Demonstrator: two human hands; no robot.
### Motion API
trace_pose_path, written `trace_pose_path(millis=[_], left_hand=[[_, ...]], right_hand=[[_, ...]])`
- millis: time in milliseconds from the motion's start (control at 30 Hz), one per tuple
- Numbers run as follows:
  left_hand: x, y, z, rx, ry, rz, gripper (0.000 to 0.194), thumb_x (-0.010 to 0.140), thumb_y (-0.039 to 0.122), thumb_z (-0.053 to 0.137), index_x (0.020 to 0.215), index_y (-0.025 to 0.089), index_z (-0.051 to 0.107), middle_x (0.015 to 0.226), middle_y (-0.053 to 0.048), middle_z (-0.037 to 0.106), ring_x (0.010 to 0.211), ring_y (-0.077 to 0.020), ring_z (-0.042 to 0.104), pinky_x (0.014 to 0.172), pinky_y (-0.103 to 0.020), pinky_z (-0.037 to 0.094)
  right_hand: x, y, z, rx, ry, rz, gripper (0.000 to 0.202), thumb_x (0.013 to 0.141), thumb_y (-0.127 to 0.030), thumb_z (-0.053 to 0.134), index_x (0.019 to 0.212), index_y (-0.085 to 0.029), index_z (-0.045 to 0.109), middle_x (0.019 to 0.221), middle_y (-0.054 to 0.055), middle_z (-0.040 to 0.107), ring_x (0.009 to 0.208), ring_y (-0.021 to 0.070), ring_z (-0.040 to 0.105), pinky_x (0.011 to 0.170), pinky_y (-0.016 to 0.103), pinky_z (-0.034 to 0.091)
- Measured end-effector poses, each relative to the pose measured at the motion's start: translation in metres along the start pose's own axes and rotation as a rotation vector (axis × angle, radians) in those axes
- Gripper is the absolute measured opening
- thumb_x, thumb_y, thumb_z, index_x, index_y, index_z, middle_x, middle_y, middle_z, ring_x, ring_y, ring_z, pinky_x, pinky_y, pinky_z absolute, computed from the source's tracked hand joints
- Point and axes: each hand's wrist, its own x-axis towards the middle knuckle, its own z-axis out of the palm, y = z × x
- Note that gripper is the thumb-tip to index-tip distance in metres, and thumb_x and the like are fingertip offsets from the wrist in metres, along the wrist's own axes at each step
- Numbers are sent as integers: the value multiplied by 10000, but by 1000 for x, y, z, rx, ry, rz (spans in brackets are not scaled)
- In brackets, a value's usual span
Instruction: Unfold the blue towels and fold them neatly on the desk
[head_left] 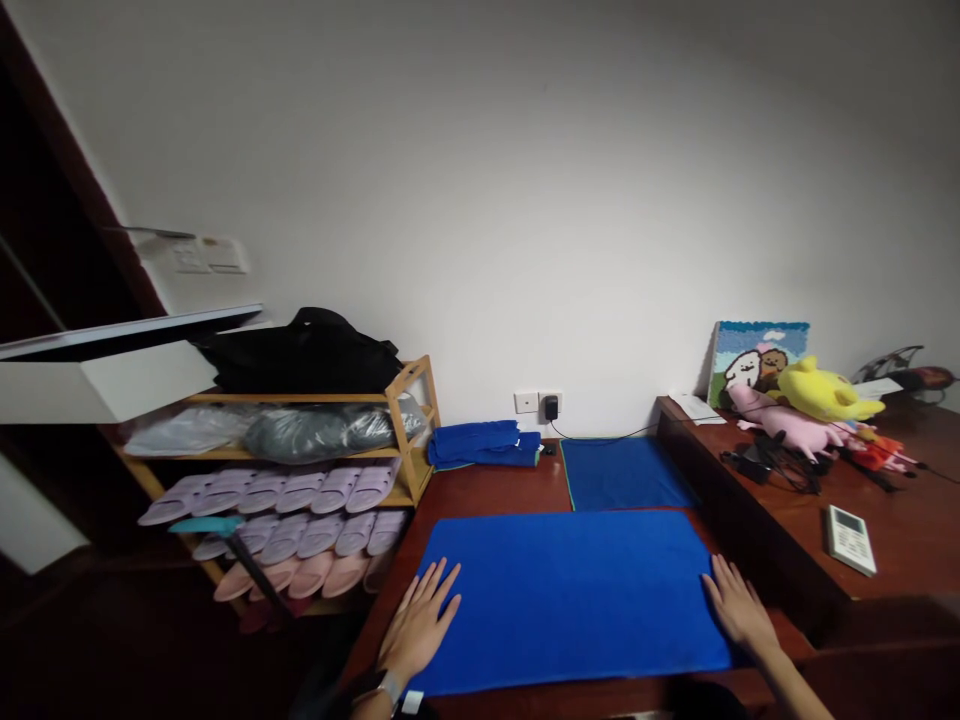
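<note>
A blue cloth (570,600) lies spread flat on the dark red wooden table (480,492), with a small white tag at its near left corner. My left hand (421,615) rests on its left edge, fingers stretched out and slightly apart. At the cloth's right edge my right hand (739,603) lies flat, fingers extended. Neither hand grips anything. Behind it, a second blue cloth (626,473) with a green edge is laid out at the back right. Folded blue cloths (484,444) are stacked at the back left, by the wall.
To the left stands a wooden shoe rack (409,440) with several rows of slippers (300,490) and a black bag (307,355) on top. A higher desk (795,500) on the right holds plush toys (817,400) and a white remote (850,540). A plugged-in adapter (551,407) trails a cable.
</note>
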Motion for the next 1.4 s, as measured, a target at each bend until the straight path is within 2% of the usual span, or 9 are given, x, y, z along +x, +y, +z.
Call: trace_pose_path(millis=[133, 400, 533, 600, 700, 900, 1000, 1200, 1400], left_hand=[[-1, 0, -2, -11, 9, 7, 573, 1029, 587, 338, 1574, 408, 327, 1672, 40, 310, 1537, -240, 292, 1260, -472, 230], [-2, 3, -5, -21, -8, 4, 575, 1033, 581, 340, 1573, 383, 347, 1673, 19, 307, 1542, -236, 278, 1264, -487, 224], [-2, 2, -4, -4, 4, -2, 576, 1033, 569, 346, 1577, 381, 339, 1672, 24, 309, 1541, -233, 279, 1263, -477, 231], [-2, 2, -4, 0, -2, 0, 576, 1033, 563, 344, 1578, 378, 339, 1674, 26, 302, 1542, -226, 277, 1265, -469, 226], [-1, 1, -3, -9, -7, 4, 574, 1032, 563, 342, 1576, 379, 345, 1674, 27, 305, 1541, -227, 281, 1264, -470, 222], [1, -3, 7, -31, 44, 20, 570, 1025, 565, 363, 1571, 402, 348, 1668, 36, 329, 1533, -241, 304, 1261, -475, 214], [1, -3, 8, -30, 51, 17, 566, 1025, 568, 364, 1567, 403, 356, 1663, 35, 340, 1529, -242, 313, 1259, -474, 224], [-2, 2, 0, -23, 27, 4, 576, 1028, 574, 347, 1572, 386, 353, 1671, 30, 316, 1537, -242, 293, 1263, -475, 216], [-4, 5, -3, -14, 17, -4, 568, 1031, 554, 356, 1571, 381, 357, 1671, 21, 316, 1541, -240, 281, 1265, -477, 208]], right_hand=[[-13, -55, 13, -17, 72, -151, 777, 914, -665, 194, 1576, -305, 384, 1570, 29, 484, 1517, 353, 289, 1267, 562, 226], [-100, -281, 53, 154, -248, -606, 655, 1042, -561, 222, 1622, -258, 211, 1673, -11, 234, 1556, 237, 196, 1288, 471, 203], [-115, -312, 68, 175, -311, -644, 641, 1042, -560, 242, 1617, -282, 198, 1670, -12, 211, 1558, 245, 191, 1290, 474, 177], [-111, -298, 66, 151, -325, -627, 651, 1034, -578, 264, 1614, -287, 207, 1668, -11, 205, 1557, 257, 189, 1289, 491, 173], [-94, -242, 52, 81, -314, -573, 653, 1028, -596, 265, 1608, -296, 229, 1667, -17, 223, 1555, 255, 197, 1282, 503, 185], [-59, -58, 11, -127, -186, -240, 746, 972, -674, 295, 1590, -256, 327, 1654, 17, 301, 1546, 267, 221, 1268, 524, 221], [-51, 10, 3, -141, -156, -207, 782, 951, -672, 273, 1591, -227, 337, 1659, 27, 295, 1547, 258, 212, 1268, 505, 231], [-51, 33, 10, -129, -140, -193, 817, 934, -666, 235, 1589, -190, 346, 1662, 37, 286, 1549, 246, 203, 1272, 481, 226], [-47, 40, 17, -200, -97, -307, 679, 906, -597, 302, 1414, -273, 616, 1595, 41, 426, 1515, 311, 306, 1233, 563, 287]])
